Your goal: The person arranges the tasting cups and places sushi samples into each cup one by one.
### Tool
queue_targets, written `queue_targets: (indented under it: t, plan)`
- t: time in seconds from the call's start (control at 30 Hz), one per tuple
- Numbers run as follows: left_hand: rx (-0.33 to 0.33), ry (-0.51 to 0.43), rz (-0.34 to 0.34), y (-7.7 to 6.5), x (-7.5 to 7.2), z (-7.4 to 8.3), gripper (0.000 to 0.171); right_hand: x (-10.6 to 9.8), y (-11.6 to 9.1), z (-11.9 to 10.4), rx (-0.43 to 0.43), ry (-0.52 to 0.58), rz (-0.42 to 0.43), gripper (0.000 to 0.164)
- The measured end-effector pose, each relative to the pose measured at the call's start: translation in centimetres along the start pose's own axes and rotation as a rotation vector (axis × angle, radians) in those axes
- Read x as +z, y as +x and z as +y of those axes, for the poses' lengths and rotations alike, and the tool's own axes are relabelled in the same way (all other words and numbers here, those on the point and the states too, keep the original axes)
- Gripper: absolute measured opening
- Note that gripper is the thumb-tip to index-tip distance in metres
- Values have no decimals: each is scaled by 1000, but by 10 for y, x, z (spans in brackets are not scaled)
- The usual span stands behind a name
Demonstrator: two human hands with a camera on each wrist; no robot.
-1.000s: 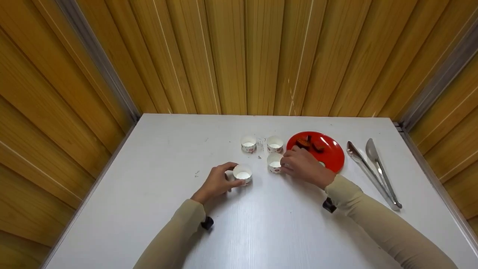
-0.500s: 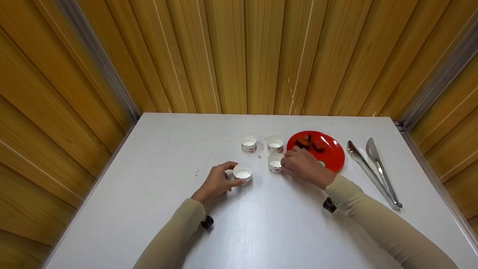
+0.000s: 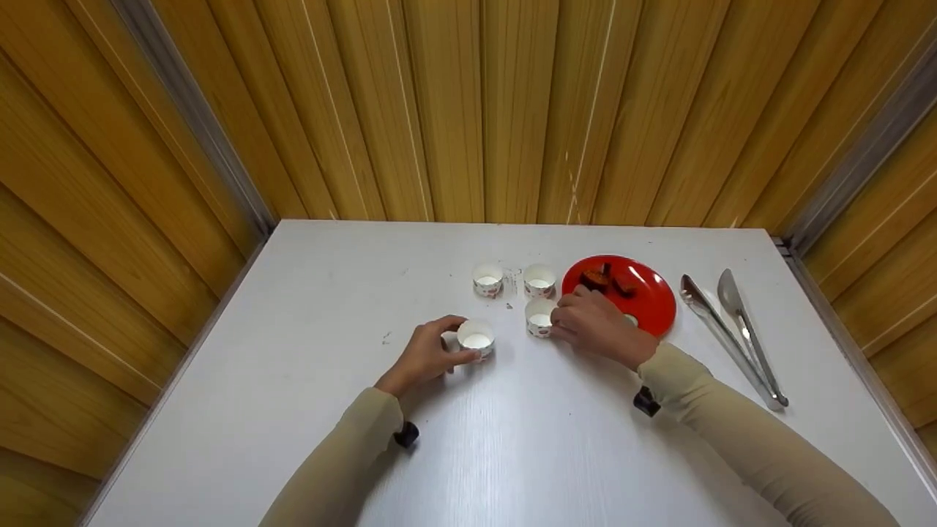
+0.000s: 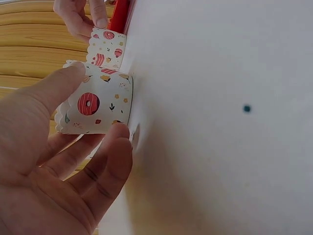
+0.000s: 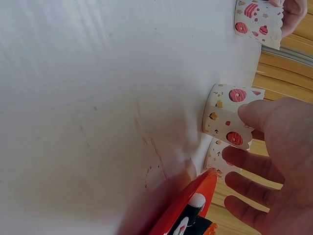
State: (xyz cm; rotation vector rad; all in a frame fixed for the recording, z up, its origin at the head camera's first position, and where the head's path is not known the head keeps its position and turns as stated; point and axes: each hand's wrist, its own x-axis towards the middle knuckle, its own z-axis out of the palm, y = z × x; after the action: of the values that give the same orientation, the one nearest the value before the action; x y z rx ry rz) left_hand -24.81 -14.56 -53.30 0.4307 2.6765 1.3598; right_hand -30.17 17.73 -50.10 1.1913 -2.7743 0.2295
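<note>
My left hand (image 3: 428,351) holds a white paper baking cup (image 3: 476,340) between thumb and fingers. The left wrist view shows the scalloped rim and red doughnut print of this baking cup (image 4: 95,103). To its right, my right hand (image 3: 596,326) grips a second baking cup (image 3: 539,322) by its right side. In the right wrist view the thumb (image 5: 257,115) lies on that cup's wall, and the other fingers are spread below. Two more baking cups stand behind, a left one (image 3: 487,282) and a right one (image 3: 539,282). All the cups are upright on the white table (image 3: 329,293).
A red plate (image 3: 655,296) beside my right hand carries dark and orange-brown pieces (image 3: 594,279), partly hidden by the hand. Metal tongs (image 3: 728,340) and a long metal spoon-like utensil (image 3: 741,315) lie farther right. A wood-patterned wall (image 3: 454,110) closes off the back.
The baking cup at my right hand has shifted very slightly to the right. My left hand and its cup stay in place.
</note>
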Motion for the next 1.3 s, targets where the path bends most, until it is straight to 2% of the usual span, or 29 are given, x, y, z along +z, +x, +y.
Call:
queue_targets:
  t: [0.3,0.5,0.7,1.3]
  plan:
    - [23,26,8,0,-2,1,64,0,-1,0,-37,-5,55,16]
    - [19,31,7,-2,-2,2,64,-5,0,-4,28,-7,42,32]
    - [0,38,-4,-5,-1,3,64,-10,1,-8,56,17,73,43]
    - [-1,62,-1,-8,2,3,62,-10,6,-30,-33,34,113,42]
